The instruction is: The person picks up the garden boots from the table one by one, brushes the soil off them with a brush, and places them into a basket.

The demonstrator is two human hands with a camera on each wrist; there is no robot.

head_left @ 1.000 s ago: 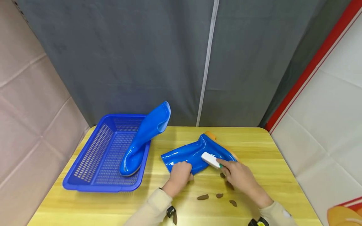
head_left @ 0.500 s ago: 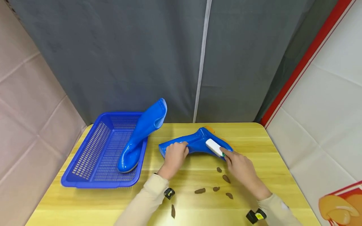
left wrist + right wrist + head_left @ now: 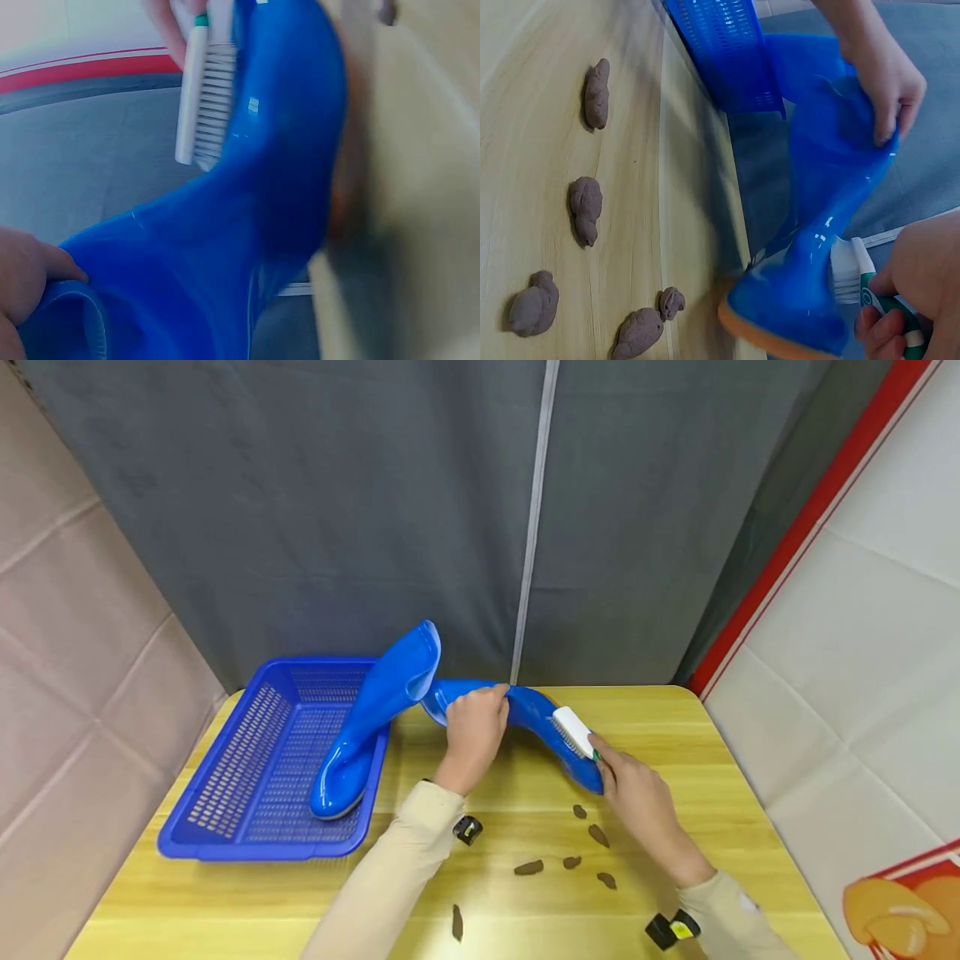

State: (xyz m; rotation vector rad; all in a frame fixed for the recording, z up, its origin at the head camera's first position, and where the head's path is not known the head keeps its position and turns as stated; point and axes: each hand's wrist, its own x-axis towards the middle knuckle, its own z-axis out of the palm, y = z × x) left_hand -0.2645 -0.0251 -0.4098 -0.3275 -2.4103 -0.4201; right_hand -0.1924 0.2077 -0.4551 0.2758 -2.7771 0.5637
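A glossy blue rain boot (image 3: 536, 710) with an orange sole (image 3: 761, 336) is held up over the back of the table. My left hand (image 3: 474, 731) grips it by the upper shaft, thumb near the opening in the left wrist view. In my right hand (image 3: 639, 793) is a scrub brush (image 3: 573, 731), held by its green handle (image 3: 889, 304). Its white bristles (image 3: 215, 97) lie against the top of the boot's foot. A second blue rain boot (image 3: 375, 706) leans in the blue plastic basket (image 3: 255, 850), its shaft sticking out past the rim.
Several brown, clay-like lumps (image 3: 528, 867) are scattered on the wooden table (image 3: 570, 927) in front of the hands. The basket takes up the table's left side. A grey curtain (image 3: 375, 510) hangs behind the table, and a white panel (image 3: 847, 668) stands at the right.
My left hand has lifted the boot up and back and turned it from lying flat on its side. The brush has moved from the ankle area onto the foot. The basket stays put.
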